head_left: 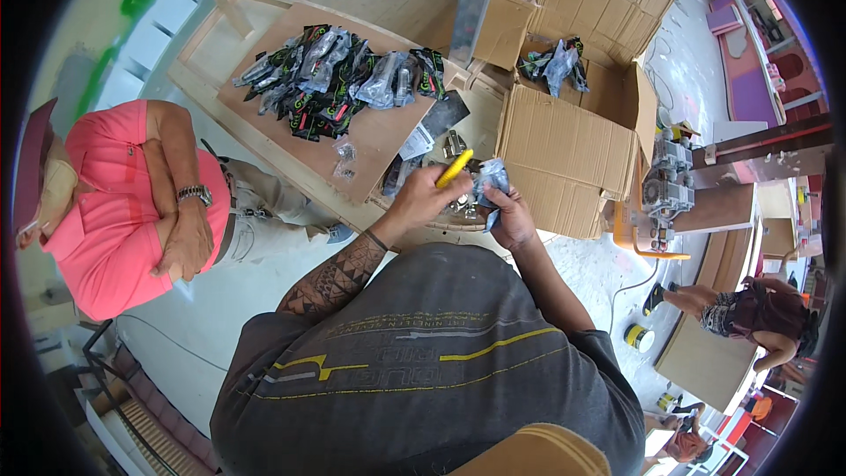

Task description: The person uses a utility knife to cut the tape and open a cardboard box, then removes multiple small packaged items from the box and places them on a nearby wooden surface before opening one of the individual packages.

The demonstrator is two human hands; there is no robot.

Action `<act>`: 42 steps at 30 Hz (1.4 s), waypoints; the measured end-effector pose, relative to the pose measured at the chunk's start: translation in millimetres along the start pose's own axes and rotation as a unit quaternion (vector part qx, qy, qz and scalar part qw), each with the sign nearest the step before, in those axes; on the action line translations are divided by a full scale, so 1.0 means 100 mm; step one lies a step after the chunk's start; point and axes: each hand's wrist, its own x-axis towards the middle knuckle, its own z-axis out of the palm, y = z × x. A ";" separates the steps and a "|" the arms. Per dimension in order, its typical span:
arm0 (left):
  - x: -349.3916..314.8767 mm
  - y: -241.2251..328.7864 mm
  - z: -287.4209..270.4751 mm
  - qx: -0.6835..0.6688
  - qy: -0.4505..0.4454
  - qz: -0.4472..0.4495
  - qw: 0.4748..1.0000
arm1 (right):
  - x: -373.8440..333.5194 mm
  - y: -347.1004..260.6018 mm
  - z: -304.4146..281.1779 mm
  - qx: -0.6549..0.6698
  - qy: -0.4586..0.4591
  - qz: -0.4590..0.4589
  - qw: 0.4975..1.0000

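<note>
My left hand (425,200) is closed around a yellow utility knife (455,168), its tip pointing up and to the right. Close beside it, my right hand (513,219) grips a small clear-and-dark plastic packet (491,180); whatever is inside cannot be made out. Shiny metal fittings (453,143) lie just beyond both hands, partly hidden by them. Further left, a heap of black and clear plastic packets (326,79) covers much of a brown board (291,137). Two small clear bags (345,157) rest near that board's front edge.
An open cardboard box (564,159) with several packets (555,63) inside stands at the right. A metal post (477,4) rises behind the table. To the left, a person in a pink shirt (115,203) stands with folded arms. Another person (762,313) is at the far right.
</note>
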 end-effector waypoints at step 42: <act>-0.43 -0.54 -0.97 0.254 0.324 0.030 0.911 | 0.96 0.68 0.62 -0.765 -0.283 -0.417 0.402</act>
